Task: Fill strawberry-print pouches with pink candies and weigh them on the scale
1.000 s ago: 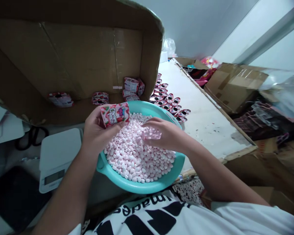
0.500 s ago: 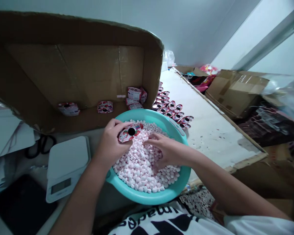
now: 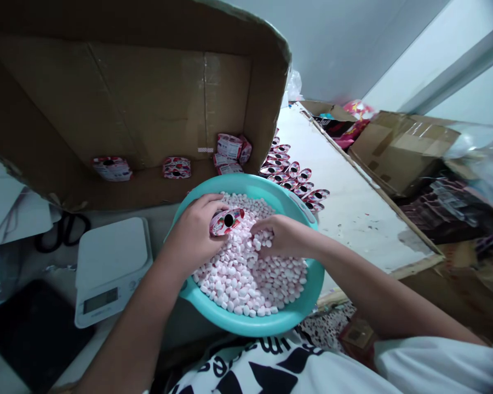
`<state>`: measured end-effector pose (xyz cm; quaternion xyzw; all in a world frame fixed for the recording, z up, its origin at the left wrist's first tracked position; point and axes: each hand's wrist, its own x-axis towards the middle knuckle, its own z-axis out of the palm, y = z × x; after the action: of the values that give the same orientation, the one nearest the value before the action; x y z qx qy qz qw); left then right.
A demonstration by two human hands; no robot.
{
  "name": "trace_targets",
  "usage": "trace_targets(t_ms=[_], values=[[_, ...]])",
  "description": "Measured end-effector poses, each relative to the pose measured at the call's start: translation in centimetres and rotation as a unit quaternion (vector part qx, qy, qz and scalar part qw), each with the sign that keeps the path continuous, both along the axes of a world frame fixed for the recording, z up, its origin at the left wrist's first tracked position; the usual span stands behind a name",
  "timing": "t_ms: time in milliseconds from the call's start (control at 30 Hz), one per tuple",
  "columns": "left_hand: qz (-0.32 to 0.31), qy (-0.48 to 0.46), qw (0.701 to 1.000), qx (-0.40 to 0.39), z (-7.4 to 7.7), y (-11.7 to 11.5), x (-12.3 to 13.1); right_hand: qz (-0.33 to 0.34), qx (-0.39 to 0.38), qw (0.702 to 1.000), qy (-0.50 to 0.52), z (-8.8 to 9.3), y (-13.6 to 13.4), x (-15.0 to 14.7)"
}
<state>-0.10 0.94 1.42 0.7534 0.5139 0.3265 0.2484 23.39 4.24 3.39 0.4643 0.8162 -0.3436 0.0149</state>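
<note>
holding a small candy box (image 3: 225, 220) tilted over the teal basin (image 3: 271, 323), the left hand (image 3: 197, 235) grips it closed; the right hand (image 3: 279, 238) curls loosely in the pink candies (image 3: 250, 279). a few boxes (image 3: 230, 148) lie in the far carton (image 3: 127, 109), and many open ones (image 3: 291, 175) wait at right.
</note>
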Motion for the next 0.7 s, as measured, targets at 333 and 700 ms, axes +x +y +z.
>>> trace_targets(t_ms=[333,700], values=[[-0.021,0.0,1.0,0.009,0.0,-0.1,-0.2,0.076,0.146,0.986,-0.014,5.8,1.8,-4.1],[-0.015,-0.017,1.0,0.01,-0.1,-0.2,0.0,0.053,0.168,0.983,-0.049,7.0,1.8,-6.7]])
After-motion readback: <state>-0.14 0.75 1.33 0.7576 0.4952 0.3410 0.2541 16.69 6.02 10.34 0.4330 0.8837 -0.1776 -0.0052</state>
